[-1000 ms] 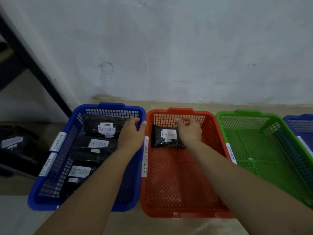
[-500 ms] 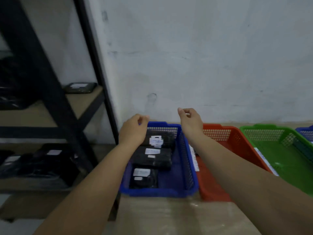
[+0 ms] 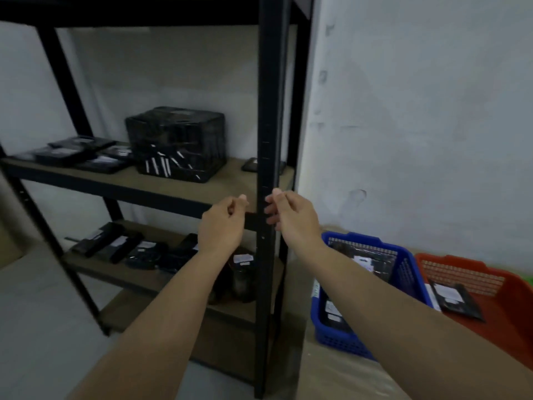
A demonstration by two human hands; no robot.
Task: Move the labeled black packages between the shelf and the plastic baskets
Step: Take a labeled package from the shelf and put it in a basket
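Observation:
A black metal shelf (image 3: 269,140) fills the left and middle of the head view. Labeled black packages lie on its upper board (image 3: 83,157) and several more on the lower board (image 3: 138,251). My left hand (image 3: 223,222) and my right hand (image 3: 291,216) hover side by side in front of the shelf post, fingers loosely curled, holding nothing. At the lower right a blue basket (image 3: 401,267) holds black packages and a red basket (image 3: 501,287) holds one black package (image 3: 455,298).
A black mesh crate (image 3: 176,142) with white-labeled items stands on the upper board. One small black package (image 3: 251,164) lies near the shelf post. A white wall stands behind the baskets, and a green basket edge (image 3: 529,280) shows at the far right.
My view has swung left from the baskets to the shelf. Both hands have left the baskets, risen and now hang empty before the shelf post; a package stayed in the red basket.

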